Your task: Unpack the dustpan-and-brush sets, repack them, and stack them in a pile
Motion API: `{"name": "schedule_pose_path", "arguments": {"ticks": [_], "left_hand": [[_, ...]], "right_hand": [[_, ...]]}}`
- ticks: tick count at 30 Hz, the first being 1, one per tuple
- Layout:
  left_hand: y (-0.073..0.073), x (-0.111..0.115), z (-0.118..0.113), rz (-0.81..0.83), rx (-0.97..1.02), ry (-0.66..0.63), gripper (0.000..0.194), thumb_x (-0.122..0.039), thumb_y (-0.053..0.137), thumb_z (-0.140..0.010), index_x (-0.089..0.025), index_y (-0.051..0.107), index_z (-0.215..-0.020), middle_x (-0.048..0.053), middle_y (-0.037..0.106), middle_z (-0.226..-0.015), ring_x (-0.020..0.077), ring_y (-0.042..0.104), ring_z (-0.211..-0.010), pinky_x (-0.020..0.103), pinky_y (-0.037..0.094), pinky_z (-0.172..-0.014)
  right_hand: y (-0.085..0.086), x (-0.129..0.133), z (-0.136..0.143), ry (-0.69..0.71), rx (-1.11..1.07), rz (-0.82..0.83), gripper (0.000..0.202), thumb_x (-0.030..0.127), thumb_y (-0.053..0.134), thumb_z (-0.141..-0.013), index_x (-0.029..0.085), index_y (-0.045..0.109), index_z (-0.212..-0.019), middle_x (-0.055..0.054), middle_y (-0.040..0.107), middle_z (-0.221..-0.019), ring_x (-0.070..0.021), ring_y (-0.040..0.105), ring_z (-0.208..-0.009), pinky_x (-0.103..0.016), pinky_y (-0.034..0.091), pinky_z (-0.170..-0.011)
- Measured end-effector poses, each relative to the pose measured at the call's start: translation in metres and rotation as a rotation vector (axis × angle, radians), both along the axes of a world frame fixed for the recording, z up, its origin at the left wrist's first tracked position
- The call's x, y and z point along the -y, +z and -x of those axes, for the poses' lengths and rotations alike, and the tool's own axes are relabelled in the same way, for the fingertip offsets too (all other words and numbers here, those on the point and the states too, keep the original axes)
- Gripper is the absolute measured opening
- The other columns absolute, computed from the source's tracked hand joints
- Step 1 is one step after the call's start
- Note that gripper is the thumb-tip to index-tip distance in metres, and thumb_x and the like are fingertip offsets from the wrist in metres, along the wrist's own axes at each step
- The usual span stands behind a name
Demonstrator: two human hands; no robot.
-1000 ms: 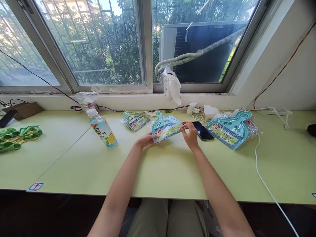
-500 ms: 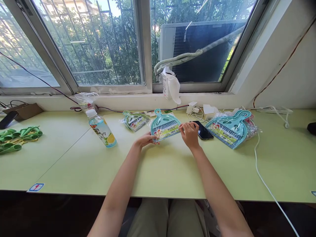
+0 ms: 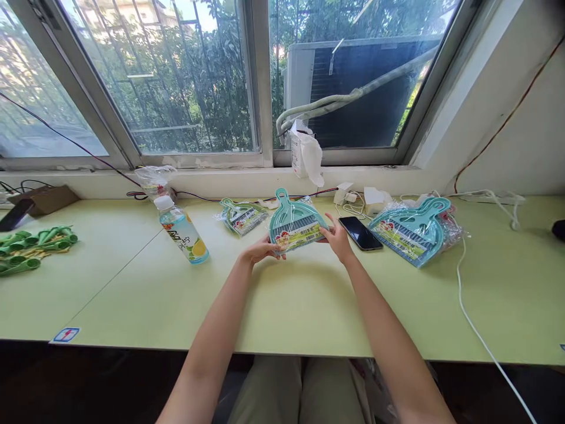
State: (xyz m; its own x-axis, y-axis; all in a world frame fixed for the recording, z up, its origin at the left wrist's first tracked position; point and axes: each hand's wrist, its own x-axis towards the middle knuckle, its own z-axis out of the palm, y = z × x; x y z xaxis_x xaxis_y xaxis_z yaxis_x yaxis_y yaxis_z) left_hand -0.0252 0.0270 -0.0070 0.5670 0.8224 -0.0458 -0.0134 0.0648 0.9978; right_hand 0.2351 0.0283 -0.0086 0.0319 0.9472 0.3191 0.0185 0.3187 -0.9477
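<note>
A teal dustpan and brush set [image 3: 296, 224] in clear wrapping, with a yellow label, is held up over the middle of the table. My left hand [image 3: 261, 251] grips its lower left corner. On its right edge, my right hand [image 3: 336, 238] is closed, thumb in front. Behind and to the left lies a wrapped green dustpan set [image 3: 242, 217]. Right of my right hand, a black phone [image 3: 361, 233] lies flat. Further right is a pile of wrapped teal dustpan sets [image 3: 412, 231].
A bottle with a lemon label [image 3: 182, 231] stands at the left on the table [image 3: 300, 312]. Green items [image 3: 37, 247] lie at the far left. White chargers and cables [image 3: 351, 203] run along the wall. A tissue pack [image 3: 304, 154] sits by the window.
My right hand has moved from over the label's upper right to the set's right edge and now grips it. The set is tilted a little more upright. My left hand keeps its hold.
</note>
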Motion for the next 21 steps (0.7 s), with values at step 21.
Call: {"name": "schedule_pose_path", "arguments": {"ticks": [21], "left_hand": [[0.006,0.004,-0.039,-0.119,0.144,0.359,0.062,-0.042,0.074,-0.066,-0.020,0.050,-0.119,0.011,0.061,-0.118,0.0217,0.062,-0.096,0.032,0.054,-0.073]], "right_hand": [[-0.008,-0.005,0.000,-0.079,-0.234,0.074,0.048,0.037,0.066,-0.067,0.016,0.062,-0.111,-0.006,0.069,-0.102,-0.0218,0.067,-0.086,-0.040,0.061,-0.070]]}}
